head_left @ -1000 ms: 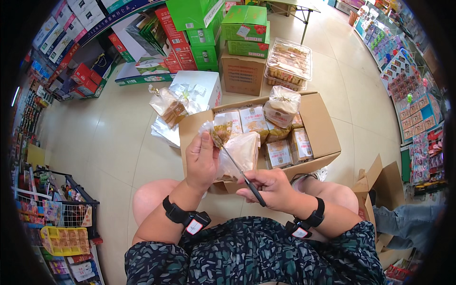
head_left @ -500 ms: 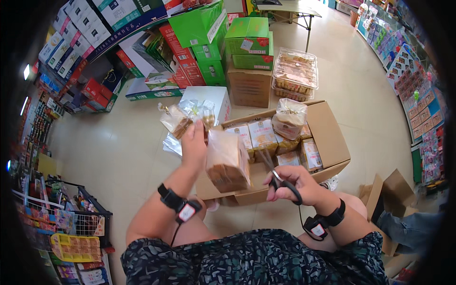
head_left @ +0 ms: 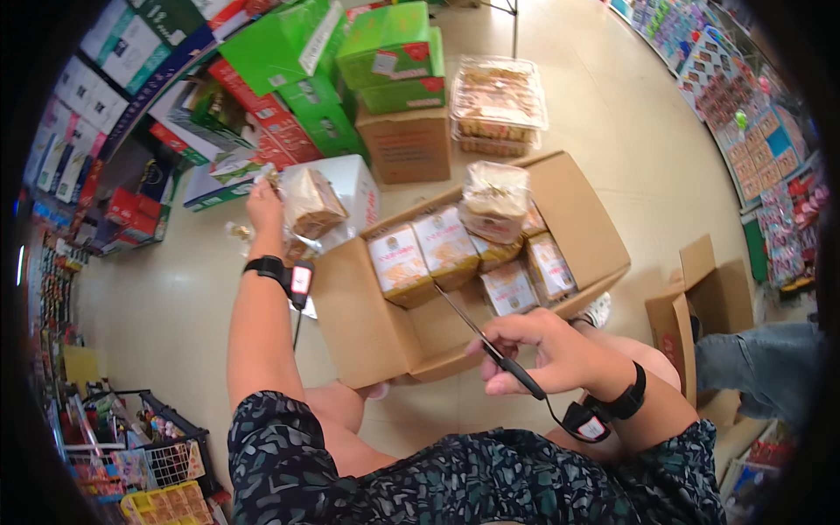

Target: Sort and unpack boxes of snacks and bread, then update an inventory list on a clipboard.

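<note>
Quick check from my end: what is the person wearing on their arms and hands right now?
Both forearms are bare, and neither the left hand nor the right hand wears a glove. Each wrist carries a black strap: the left wrist band holds a small black module with a red-and-white face; the right wrist band has a similar module on a thin black cable. Short, dark patterned sleeves.

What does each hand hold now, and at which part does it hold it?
The left hand grips a clear bag of bread by its left end. The right hand holds scissors by the black handles.
</note>
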`<state>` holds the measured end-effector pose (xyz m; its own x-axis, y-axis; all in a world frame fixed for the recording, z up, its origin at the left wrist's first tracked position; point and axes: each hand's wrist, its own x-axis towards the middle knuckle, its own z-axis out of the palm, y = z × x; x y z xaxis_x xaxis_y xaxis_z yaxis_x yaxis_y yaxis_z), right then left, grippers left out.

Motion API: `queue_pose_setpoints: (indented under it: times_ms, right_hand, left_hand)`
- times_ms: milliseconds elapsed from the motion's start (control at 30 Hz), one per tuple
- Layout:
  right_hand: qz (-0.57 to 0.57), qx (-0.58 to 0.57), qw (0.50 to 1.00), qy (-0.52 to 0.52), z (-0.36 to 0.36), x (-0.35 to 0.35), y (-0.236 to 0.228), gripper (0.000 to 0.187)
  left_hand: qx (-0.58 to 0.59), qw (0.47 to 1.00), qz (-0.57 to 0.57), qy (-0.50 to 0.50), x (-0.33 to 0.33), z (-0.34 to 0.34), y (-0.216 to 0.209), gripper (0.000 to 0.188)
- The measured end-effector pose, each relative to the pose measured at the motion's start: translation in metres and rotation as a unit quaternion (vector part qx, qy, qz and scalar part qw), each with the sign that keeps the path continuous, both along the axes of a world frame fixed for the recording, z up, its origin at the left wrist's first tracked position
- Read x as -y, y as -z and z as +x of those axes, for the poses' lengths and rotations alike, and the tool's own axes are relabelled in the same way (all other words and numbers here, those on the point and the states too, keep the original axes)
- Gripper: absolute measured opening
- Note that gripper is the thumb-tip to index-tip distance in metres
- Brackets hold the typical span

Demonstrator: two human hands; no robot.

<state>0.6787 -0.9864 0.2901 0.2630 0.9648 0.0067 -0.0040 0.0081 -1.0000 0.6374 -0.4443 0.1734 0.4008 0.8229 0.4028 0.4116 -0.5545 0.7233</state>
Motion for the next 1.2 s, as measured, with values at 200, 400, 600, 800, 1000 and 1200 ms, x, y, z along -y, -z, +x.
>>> queue_pose_setpoints:
  times_ms: [200, 400, 600, 800, 1000, 1200]
  right_hand:
    - [0.029, -0.034, 0.987, 0.156, 0.038, 0.027, -0.005, 0.036]
    - [0.118, -0.059, 0.939, 0.319, 0.067, 0.060, -0.015, 0.045]
    - [0.090, -0.040, 0.941, 0.325, 0.061, 0.071, -0.010, 0.052]
    - [0.120, -0.060, 0.926, 0.353, 0.065, 0.110, -0.016, 0.051]
    - [0.118, -0.142, 0.922, 0.340, 0.067, 0.098, -0.016, 0.042]
    - [0.105, -0.131, 0.932, 0.322, 0.061, 0.102, -0.009, 0.043]
  left_hand:
    - [-0.094, 0.994, -0.033, 0.048, 0.056, 0.054, 0.044, 0.044]
    - [-0.138, 0.889, 0.019, 0.436, 0.292, 0.048, 0.070, 0.028]
    - [-0.525, 0.661, -0.159, 0.511, 0.403, 0.033, 0.203, 0.032]
    - [-0.413, 0.652, -0.345, 0.534, 0.447, 0.048, 0.259, 0.035]
    - [-0.404, 0.625, -0.266, 0.613, 0.429, 0.041, 0.326, 0.035]
    - [-0.438, 0.650, -0.201, 0.588, 0.437, 0.044, 0.316, 0.032]
